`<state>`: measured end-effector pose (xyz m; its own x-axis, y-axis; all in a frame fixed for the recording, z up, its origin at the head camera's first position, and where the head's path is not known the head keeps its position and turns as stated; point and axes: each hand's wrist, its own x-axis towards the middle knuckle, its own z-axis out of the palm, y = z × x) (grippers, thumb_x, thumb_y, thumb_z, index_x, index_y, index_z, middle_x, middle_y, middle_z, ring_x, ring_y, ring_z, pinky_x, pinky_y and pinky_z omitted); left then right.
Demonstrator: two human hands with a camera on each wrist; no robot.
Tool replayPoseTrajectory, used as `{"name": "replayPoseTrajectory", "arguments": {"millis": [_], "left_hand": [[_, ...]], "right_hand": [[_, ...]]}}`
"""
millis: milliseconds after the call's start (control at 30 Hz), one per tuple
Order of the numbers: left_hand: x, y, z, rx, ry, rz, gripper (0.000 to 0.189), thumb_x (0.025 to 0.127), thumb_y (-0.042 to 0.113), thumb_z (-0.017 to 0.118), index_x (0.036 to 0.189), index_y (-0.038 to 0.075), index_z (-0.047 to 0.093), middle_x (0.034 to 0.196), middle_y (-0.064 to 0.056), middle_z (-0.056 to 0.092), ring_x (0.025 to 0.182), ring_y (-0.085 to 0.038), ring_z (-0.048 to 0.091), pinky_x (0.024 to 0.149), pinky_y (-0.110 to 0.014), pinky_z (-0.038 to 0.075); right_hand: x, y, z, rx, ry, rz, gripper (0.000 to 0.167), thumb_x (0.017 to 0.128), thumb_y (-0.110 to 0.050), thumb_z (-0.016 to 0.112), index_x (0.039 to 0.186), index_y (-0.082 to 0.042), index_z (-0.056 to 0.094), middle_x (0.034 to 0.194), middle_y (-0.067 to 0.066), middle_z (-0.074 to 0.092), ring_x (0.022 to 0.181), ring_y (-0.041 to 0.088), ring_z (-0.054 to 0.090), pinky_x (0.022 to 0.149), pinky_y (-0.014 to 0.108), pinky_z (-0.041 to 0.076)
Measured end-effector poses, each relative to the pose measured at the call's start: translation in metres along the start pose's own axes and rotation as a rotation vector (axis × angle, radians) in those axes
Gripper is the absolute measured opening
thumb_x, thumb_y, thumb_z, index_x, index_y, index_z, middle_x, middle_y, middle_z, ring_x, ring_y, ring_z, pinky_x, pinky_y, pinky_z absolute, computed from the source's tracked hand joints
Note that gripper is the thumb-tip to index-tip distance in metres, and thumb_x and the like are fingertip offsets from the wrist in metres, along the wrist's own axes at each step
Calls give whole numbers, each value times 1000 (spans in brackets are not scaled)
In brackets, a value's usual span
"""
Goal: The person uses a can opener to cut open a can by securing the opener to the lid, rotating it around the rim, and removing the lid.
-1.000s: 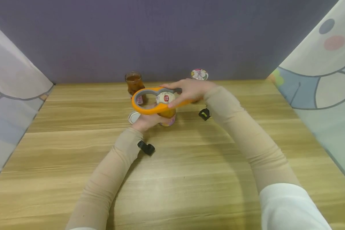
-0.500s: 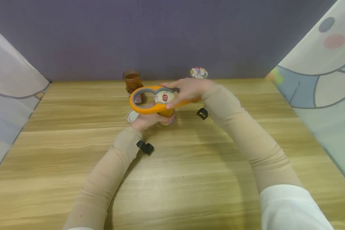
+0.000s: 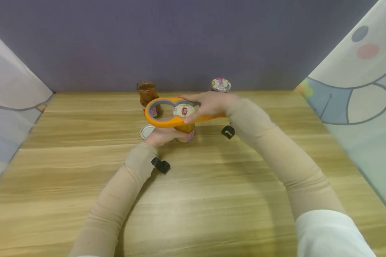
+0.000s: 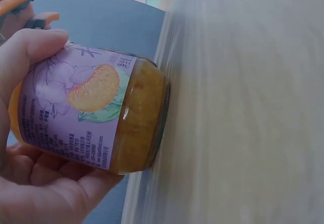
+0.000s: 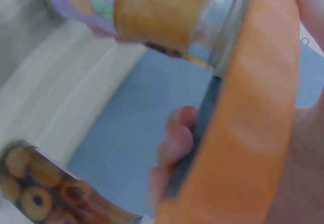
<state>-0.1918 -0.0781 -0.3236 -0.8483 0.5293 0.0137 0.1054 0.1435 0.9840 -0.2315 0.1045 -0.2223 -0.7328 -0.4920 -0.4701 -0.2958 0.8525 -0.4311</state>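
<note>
My left hand (image 3: pixel 164 136) grips a glass jar of orange preserve (image 4: pixel 139 118) with a purple label picturing a citrus segment. The jar stands upright on the table. My right hand (image 3: pixel 212 104) holds an orange jar opener (image 3: pixel 167 124) with a grey lining, its fingers curled round the handles. One hollow of the opener sits around the jar's patterned lid (image 3: pixel 184 110), which has a red mark in the middle. In the right wrist view the orange handle (image 5: pixel 243 123) lies across the palm, beside the lid's edge.
Behind on the left stands a lidless jar (image 3: pixel 147 95) with brown contents. A pale lid (image 3: pixel 146 131) lies by my left hand. Another jar with a patterned lid (image 3: pixel 221 85) is partly hidden behind my right hand. A dark wall (image 3: pixel 180 43) closes off the wooden table (image 3: pixel 212 207).
The view shifts slightly. Both hands keep their hold on the jar and the opener, and no clear turn of the lid can be seen.
</note>
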Motion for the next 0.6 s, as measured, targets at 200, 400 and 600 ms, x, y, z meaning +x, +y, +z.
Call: {"name": "replayPoseTrajectory", "arguments": {"millis": [200,400,600], "left_hand": [[0,3,5,3,8,-17,49,77,-7,69,122,-1,53,113,-11,60,99,-20,53,97,-35,42],[2,0,7,8,17,-29,48,76,-4,69,121,2,53,114,-11,58,100,-22,51,99,-38,39],[11,-22,4,-25,-4,-34,47,75,-3,66,119,6,52,106,-4,56,95,-20,49,90,-33,41]], "right_hand": [[-6,15,5,-198,139,-139,97,75,-66,64,151,-25,21,151,5,35,138,26,32,111,48,30],[-4,29,11,-240,248,-242,80,73,-36,74,138,-5,38,127,8,56,108,26,56,90,40,48],[1,27,18,-316,308,-170,68,67,-31,72,125,-9,44,104,7,61,85,23,58,72,36,51]]}}
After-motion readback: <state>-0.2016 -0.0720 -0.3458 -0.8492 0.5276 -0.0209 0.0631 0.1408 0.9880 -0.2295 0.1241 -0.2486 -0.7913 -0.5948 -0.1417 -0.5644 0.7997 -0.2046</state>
